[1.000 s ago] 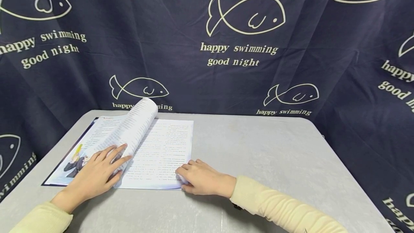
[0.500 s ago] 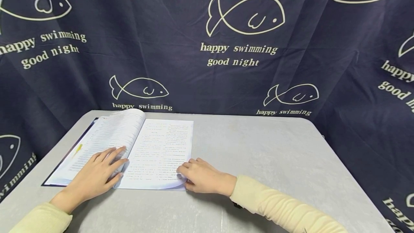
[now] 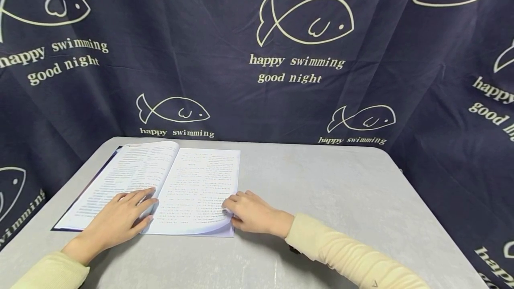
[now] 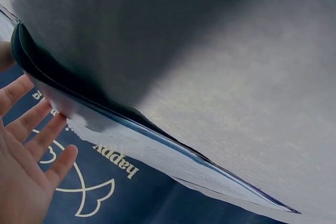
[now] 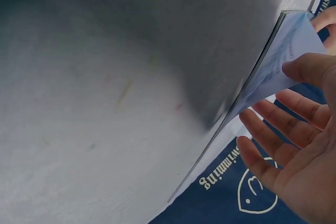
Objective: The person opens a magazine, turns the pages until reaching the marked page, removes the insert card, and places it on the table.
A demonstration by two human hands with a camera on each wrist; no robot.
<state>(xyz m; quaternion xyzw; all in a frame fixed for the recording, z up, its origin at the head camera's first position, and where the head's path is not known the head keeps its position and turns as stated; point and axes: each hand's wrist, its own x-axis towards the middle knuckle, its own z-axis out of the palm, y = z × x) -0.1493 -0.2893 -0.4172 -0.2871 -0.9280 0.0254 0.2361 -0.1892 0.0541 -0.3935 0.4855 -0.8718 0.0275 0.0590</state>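
An open book [image 3: 140,159] with printed text lies on the left half of the table in the head view. My left hand [image 3: 114,220] rests on its left-hand page near the spine, fingers spread and fairly straight. At the lower right corner of the right-hand page [image 3: 201,186], my right hand [image 3: 253,213] pinches the page edge, which curls up off the sheets beneath. The right wrist view shows the thumb against the raised page [image 5: 275,56], with the other fingers extended below. In the left wrist view, the fingers [image 4: 50,129] lie along the book's lower edge [image 4: 136,135].
The grey table [image 3: 321,191] extends to the right of the book. A dark blue curtain [image 3: 229,79] with white fish drawings and lettering hangs behind the table and along both sides.
The rolled page near the spine has fallen flat to the left, covering the picture there. My right hand has shifted slightly right and up, and the page corner curls higher. My left hand stays put.
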